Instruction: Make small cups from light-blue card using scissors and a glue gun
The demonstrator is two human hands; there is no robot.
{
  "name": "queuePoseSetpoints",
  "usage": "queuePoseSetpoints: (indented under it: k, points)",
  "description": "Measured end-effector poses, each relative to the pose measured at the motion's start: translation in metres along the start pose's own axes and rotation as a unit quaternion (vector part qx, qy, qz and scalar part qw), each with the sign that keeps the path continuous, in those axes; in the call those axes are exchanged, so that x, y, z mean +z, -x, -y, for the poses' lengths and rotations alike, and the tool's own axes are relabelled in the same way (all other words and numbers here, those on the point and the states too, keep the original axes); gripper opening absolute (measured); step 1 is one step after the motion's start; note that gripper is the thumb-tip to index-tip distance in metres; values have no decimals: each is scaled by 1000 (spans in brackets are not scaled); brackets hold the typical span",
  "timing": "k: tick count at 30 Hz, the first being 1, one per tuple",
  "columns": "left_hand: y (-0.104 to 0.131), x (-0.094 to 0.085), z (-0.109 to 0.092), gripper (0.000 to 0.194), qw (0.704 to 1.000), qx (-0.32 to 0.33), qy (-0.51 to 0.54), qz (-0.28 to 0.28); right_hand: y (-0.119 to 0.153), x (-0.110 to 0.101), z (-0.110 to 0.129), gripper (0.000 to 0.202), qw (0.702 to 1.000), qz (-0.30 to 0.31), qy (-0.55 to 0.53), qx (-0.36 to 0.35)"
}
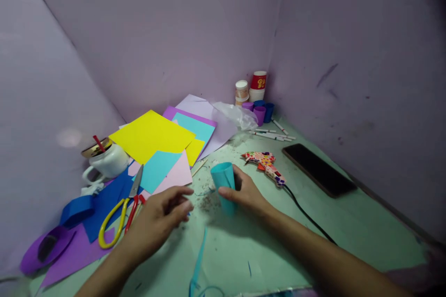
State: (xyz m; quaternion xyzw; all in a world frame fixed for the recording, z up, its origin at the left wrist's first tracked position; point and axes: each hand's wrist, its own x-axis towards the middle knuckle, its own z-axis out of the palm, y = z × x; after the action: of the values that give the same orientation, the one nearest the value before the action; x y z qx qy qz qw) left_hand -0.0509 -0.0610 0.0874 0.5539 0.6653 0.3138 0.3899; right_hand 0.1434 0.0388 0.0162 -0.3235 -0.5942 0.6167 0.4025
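One hand, the right hand [248, 194], has thumb and fingers wrapped around a turquoise tube [222, 177], its open end up and its lower end blurred. Left of that grip, the left hand [163, 213] curls loosely, thumb and fingertips a little apart. Nearer the body than both sets of fingertips lies a thin turquoise strip [199, 262]. Just left of the left fingers are scissors [136, 184]; right of the right fingers, a patterned glue gun [265, 162], then a phone [318, 169]. Beyond the left fingers lies a yellow sheet [150, 134].
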Motion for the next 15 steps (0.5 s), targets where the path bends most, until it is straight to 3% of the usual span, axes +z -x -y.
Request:
queuePoseSetpoints:
  k: [3, 6, 11, 15]
  points:
    - [-28, 37, -2, 58, 994, -14, 105, -23, 4, 5, 3, 55, 997, -14, 76, 18]
    - [-39, 59, 0, 59, 991, 30, 130, -33, 9, 9, 3, 58, 997, 16, 74, 12]
    - [-31, 59, 8, 45, 990, 89, 83, -77, 13, 5, 1, 78, 995, 92, 16, -40]
    - [-27, 55, 16, 44, 985, 110, 119, -63, 8, 1, 2, 52, 992, 117, -19, -44]
